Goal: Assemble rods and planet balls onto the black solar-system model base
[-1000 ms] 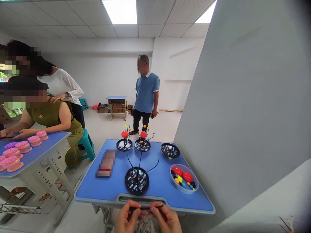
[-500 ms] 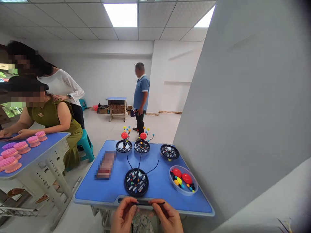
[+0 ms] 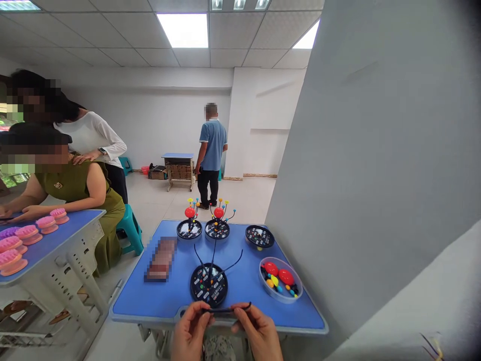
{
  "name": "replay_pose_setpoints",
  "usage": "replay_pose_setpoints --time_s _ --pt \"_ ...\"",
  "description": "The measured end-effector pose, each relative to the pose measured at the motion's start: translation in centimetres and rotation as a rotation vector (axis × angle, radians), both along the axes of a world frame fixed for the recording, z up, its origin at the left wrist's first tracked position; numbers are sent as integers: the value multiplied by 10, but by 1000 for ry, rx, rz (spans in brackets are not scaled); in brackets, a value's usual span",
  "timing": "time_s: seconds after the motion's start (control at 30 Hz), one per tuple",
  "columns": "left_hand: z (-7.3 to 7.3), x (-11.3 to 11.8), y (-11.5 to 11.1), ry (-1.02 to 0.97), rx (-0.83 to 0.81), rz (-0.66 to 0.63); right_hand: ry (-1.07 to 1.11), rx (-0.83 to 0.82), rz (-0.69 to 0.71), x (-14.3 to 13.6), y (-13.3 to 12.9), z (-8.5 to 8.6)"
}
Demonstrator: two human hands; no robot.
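Observation:
Between them, my left hand and my right hand pinch the two ends of a thin black rod at the table's near edge. The rod's right end curves up past my right fingers. Just beyond my hands lies a round black base with printed labels and several thin, bent black rods standing from its middle. To the right, a clear round tub holds two red half-balls, small yellow, orange and blue balls and black pieces.
Two finished-looking planet models and another black disc stand at the table's back. A blurred reddish flat item lies left. A grey wall rises right. Several pink brushes line the neighbouring table, where a person sits.
The rod in my hands has risen slightly, and its right end now bends upward. The person in blue at the back has turned away. The view has shifted a little.

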State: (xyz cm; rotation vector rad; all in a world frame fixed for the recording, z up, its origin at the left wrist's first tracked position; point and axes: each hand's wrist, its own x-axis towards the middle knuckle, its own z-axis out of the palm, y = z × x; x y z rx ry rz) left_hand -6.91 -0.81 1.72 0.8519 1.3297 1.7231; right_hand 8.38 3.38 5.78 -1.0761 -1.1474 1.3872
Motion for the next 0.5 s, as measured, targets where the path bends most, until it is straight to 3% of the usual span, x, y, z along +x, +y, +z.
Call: replay_pose_setpoints --time_s 0.5 --pt "-11 -3 5 30 -2 -45 26 8 4 1 2 -6"
